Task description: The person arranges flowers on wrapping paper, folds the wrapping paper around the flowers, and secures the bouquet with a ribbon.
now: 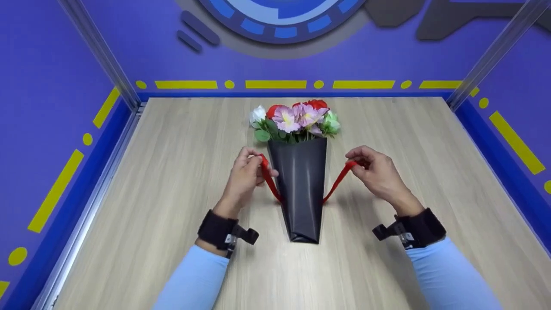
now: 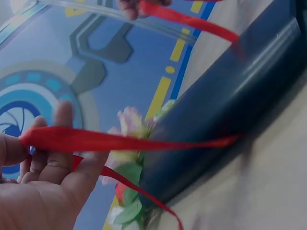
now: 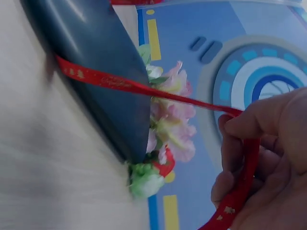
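Observation:
A bouquet wrapped in black paper (image 1: 300, 185) lies on the table, its pink flowers (image 1: 287, 118) pointing to the far side. A red ribbon (image 3: 110, 82) passes beneath the wrap and comes up on both sides. My left hand (image 1: 246, 174) pinches one end between thumb and fingers, left of the wrap; in the left wrist view a loose tail hangs behind the fingers. On the other side, my right hand (image 1: 376, 172) pinches the other end, and the ribbon runs on across its palm in the right wrist view. Both lengths are raised off the table.
Around the bouquet spreads a wood-grain table (image 1: 172, 193). Purple panels (image 1: 181, 64) with yellow dashes stand at the back and both sides, joined by metal posts (image 1: 495, 56) at the corners. White, red and green blooms flank the pink ones.

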Available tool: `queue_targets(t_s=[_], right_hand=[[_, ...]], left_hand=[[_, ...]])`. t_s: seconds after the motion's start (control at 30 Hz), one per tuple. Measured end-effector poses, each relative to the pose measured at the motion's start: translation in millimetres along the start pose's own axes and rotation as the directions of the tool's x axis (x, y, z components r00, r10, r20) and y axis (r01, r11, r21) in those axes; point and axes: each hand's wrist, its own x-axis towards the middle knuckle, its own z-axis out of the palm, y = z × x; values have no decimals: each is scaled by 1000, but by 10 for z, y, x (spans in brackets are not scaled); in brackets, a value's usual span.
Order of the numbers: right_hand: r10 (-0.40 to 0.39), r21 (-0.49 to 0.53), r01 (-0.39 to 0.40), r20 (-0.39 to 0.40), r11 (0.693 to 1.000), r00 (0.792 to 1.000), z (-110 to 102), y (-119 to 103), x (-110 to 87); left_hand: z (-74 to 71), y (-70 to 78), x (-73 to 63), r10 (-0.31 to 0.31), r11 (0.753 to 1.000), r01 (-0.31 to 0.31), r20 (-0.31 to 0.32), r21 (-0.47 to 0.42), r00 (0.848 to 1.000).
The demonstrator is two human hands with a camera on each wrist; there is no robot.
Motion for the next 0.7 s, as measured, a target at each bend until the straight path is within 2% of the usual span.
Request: queue_targets(t_s=[0.07, 0.17, 0.37, 0.47, 0.6, 0.7], right_hand=[[-32, -33, 32, -24, 999, 999, 45, -79, 42], [-65, -59, 63, -34, 996, 997, 104, -175, 98], [-111, -129, 108, -22, 986, 994, 144, -330, 155], [-152, -196, 147, -12, 970, 988, 132, -387, 156], [-223, -286, 210, -14, 935, 975, 103, -450, 149], [-268, -342, 234, -55, 910, 962, 83, -496, 163]], left_hand=[[92, -8, 25, -23, 1000, 23, 30, -2, 999], [215, -18, 55, -26, 1000, 26, 64, 2, 998], [386, 11, 72, -3, 992, -12, 121, 123, 993], [442, 41, 68, 17, 985, -44, 159, 167, 987], [488, 66, 55, 38, 962, -91, 206, 256, 978], [519, 65, 43, 28, 921, -122, 248, 369, 968]])
